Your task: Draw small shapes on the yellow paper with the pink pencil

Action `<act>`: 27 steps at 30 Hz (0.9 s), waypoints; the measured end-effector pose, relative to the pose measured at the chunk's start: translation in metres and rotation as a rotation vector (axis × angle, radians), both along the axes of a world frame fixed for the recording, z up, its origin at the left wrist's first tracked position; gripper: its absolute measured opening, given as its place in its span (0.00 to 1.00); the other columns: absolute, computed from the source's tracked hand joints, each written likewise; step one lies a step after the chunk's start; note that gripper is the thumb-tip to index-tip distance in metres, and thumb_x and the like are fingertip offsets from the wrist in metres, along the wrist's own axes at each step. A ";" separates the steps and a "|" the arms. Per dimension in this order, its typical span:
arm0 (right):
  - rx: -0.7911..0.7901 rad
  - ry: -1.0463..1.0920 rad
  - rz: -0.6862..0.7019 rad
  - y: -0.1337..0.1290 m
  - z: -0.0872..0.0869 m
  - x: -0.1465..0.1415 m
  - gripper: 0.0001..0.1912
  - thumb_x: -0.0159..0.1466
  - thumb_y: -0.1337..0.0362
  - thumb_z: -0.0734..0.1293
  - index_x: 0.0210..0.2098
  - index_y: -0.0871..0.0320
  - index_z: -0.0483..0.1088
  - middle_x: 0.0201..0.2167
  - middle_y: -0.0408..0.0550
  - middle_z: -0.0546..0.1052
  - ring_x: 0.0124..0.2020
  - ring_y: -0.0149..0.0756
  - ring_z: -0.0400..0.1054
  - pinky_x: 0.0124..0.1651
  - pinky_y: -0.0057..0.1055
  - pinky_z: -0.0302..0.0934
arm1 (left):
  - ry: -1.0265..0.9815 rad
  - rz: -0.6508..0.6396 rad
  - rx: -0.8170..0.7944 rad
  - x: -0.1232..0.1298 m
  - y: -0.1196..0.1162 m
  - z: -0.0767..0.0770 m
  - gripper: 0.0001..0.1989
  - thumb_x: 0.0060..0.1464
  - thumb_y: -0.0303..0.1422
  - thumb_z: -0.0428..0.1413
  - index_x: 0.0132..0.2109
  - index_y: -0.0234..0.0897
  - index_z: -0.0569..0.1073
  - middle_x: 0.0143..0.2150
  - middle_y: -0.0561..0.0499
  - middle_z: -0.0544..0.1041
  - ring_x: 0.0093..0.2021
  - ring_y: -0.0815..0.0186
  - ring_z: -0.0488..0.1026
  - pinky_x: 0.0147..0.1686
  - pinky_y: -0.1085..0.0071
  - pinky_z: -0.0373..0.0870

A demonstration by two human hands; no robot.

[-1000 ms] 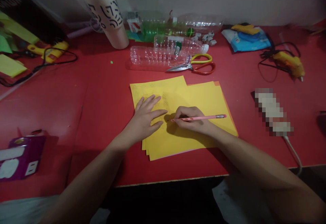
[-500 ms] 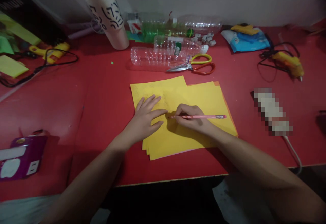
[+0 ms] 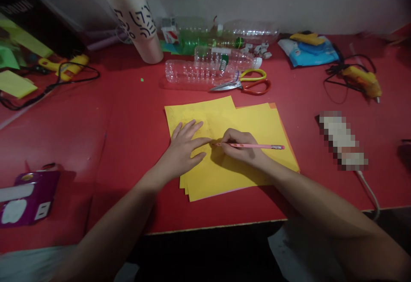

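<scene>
Several sheets of yellow paper [image 3: 253, 119] lie stacked on the red table, with an orange edge showing at the right. Flat on the left part of the top sheet rests my left hand [image 3: 184, 149], its fingers spread. My right hand [image 3: 240, 145] is closed around a pink pencil [image 3: 260, 146], whose tip points left at the paper close to my left index fingertip. The pencil's eraser end sticks out to the right. Faint dark marks show on the paper above my left hand.
Scissors [image 3: 253, 81] and clear plastic bottles [image 3: 199, 72] lie behind the paper. A white tumbler [image 3: 144, 25] stands back left. To the right are a glue gun [image 3: 362, 81], a blue packet [image 3: 308, 53] and a blurred-out corded object [image 3: 343, 141]. A purple box [image 3: 38, 196] sits left.
The pencil tip has shifted very slightly upward on the paper, and the pencil lies a little more level with my right hand. My left hand stays in place.
</scene>
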State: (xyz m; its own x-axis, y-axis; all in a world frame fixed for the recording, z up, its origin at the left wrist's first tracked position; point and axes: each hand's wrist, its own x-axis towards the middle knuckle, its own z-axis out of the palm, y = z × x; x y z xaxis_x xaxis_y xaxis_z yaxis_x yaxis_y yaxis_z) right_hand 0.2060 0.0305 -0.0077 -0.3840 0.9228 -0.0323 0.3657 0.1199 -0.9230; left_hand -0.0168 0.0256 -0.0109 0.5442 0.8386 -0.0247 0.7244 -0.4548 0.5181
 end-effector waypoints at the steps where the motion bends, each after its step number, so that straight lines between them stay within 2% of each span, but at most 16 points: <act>1: 0.002 -0.002 -0.003 0.000 0.000 0.000 0.06 0.59 0.66 0.63 0.25 0.55 0.63 0.19 0.37 0.65 0.21 0.25 0.55 0.25 0.28 0.48 | 0.001 0.000 0.000 0.000 0.000 0.000 0.18 0.59 0.32 0.59 0.56 0.47 0.75 0.72 0.47 0.58 0.73 0.49 0.49 0.69 0.39 0.39; 20: 0.062 -0.010 0.047 0.001 -0.002 0.002 0.06 0.56 0.68 0.62 0.24 0.54 0.60 0.19 0.36 0.63 0.20 0.26 0.53 0.24 0.27 0.46 | 0.019 0.007 -0.004 0.001 0.000 0.002 0.17 0.59 0.32 0.59 0.55 0.45 0.76 0.71 0.44 0.59 0.73 0.48 0.49 0.69 0.39 0.39; 27: 0.032 -0.009 0.068 0.002 -0.001 0.003 0.07 0.54 0.69 0.62 0.24 0.54 0.58 0.18 0.36 0.63 0.20 0.25 0.52 0.24 0.27 0.45 | 0.013 0.003 0.018 0.001 -0.001 0.002 0.16 0.59 0.33 0.59 0.55 0.47 0.76 0.72 0.47 0.59 0.73 0.49 0.50 0.69 0.39 0.41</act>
State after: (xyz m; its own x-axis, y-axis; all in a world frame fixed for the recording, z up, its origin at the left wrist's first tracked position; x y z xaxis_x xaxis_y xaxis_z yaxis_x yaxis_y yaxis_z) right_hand 0.2095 0.0321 -0.0090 -0.4455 0.8953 -0.0066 0.3638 0.1742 -0.9150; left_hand -0.0162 0.0251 -0.0092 0.5415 0.8405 -0.0163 0.7322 -0.4620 0.5005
